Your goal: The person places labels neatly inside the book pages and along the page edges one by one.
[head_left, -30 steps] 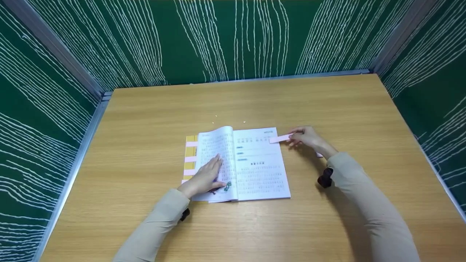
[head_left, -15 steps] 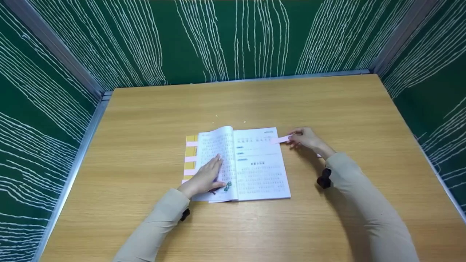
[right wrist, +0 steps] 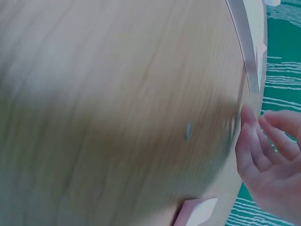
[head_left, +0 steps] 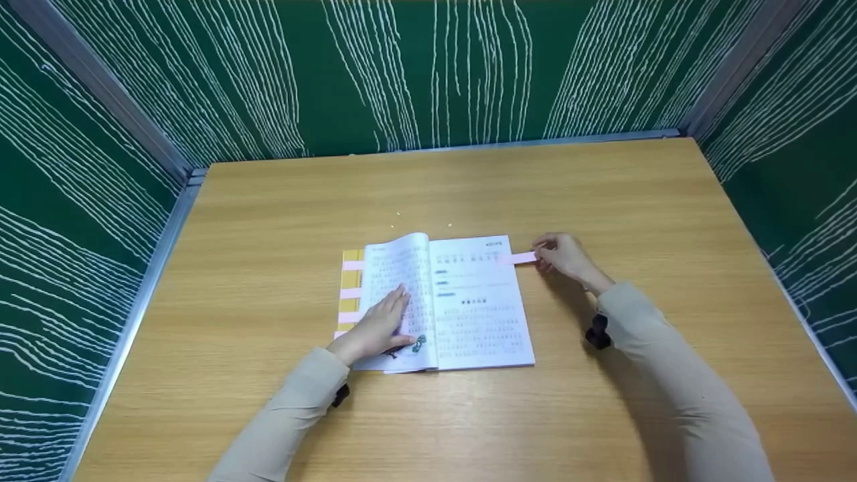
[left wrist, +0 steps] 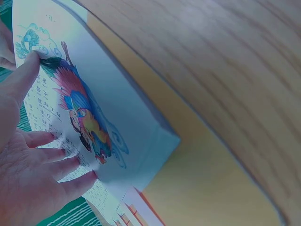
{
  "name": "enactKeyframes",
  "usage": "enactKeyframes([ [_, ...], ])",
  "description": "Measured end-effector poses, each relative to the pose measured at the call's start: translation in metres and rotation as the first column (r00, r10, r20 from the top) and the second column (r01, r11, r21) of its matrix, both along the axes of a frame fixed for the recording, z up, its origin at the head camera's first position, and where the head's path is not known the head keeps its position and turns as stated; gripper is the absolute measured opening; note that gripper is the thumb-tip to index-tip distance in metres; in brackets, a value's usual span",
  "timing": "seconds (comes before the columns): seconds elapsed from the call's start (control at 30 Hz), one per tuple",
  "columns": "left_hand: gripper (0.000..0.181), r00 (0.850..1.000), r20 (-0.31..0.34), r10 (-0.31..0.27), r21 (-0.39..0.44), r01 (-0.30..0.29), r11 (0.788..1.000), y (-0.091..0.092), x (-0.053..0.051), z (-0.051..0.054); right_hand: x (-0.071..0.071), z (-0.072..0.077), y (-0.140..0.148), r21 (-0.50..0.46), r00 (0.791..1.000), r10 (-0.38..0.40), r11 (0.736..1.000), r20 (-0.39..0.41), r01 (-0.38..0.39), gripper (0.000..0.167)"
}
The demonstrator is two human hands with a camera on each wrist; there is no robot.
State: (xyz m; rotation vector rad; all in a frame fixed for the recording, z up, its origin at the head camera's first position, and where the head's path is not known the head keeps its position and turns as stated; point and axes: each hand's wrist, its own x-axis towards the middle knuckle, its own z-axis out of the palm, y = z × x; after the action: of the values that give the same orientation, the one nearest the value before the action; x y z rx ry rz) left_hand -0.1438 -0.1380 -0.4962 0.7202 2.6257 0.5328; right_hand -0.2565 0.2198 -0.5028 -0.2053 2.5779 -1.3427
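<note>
An open book (head_left: 477, 321) lies on the table, printed pages up. My left hand (head_left: 378, 325) rests flat on its left page with fingers spread; in the left wrist view the hand (left wrist: 35, 165) lies by a coloured drawing (left wrist: 87, 115). At the upper right edge of the right page, my right hand (head_left: 566, 258) pinches the outer end of a pink strip (head_left: 523, 258) whose other end lies over the page. The right wrist view shows that hand (right wrist: 273, 155) with fingertips close together, beyond the page edge.
Several pink strips (head_left: 351, 292) stick out on the yellow cover at the book's left edge. Small white bits (head_left: 450, 225) lie behind the book. A small pink and white block (right wrist: 200, 212) sits on the table under the right arm. Green panels (head_left: 469, 73) surround the table.
My right hand has shifted slightly, and the pink strip's outer end is lower, so the strip lies closer to level. My left hand has not moved.
</note>
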Motion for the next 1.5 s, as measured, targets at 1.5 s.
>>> enactKeyframes([
  [1.5, 0.081, 1.0, 0.015, 0.012, -0.01, -0.012, 1.0, 0.0, 0.0, 0.0, 0.045, -0.006, -0.031, 0.564, 0.847, 0.528, 0.719, -0.062, -0.407, 0.069],
])
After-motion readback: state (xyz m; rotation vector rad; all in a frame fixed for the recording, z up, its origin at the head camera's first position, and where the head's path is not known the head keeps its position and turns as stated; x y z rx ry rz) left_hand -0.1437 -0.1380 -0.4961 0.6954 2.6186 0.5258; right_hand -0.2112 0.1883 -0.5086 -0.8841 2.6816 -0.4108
